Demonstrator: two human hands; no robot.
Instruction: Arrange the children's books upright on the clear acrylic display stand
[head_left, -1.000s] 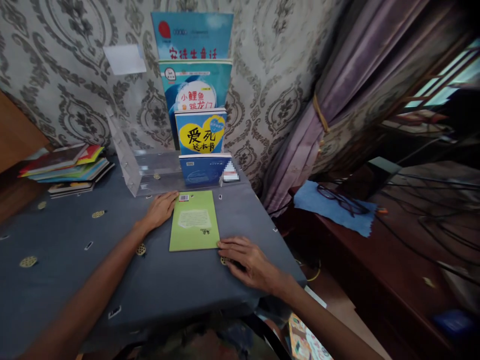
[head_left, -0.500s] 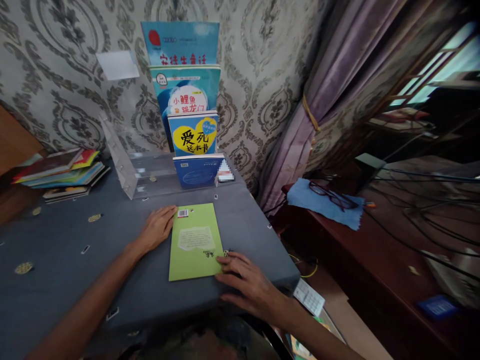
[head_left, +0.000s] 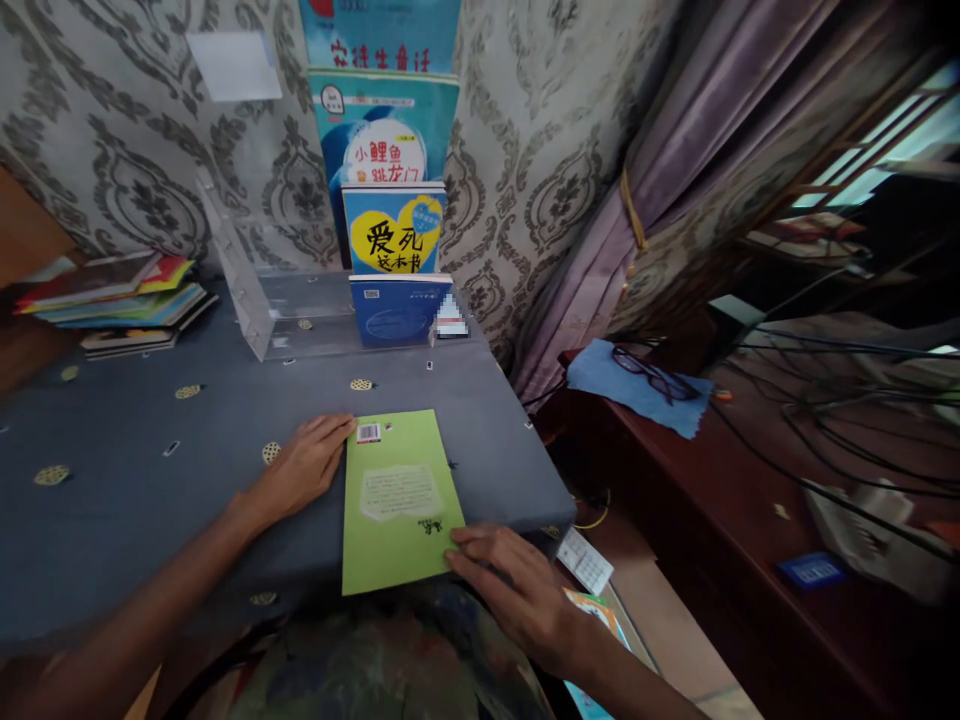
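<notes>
A thin green book lies back cover up at the near side of the table, its lower end reaching past the front edge. My left hand holds its upper left edge, fingers together and fingertips at the corner beside the barcode. At the lower right edge, my right hand has the book between fingers and a thumb that is mostly hidden. Behind it, a clear acrylic stand bears a blue book, a blue-and-yellow book and taller books, stepped upward.
A pile of books lies at the table's left. Right of the dark patterned tablecloth, a brown desk carries glasses on a blue cloth and tangled cables. A purple curtain hangs by the wall.
The green book has slid toward me, out over the table's front edge, with both hands moving along. My right hand's fingers have drawn closer together at its edge. The view has tilted down.
</notes>
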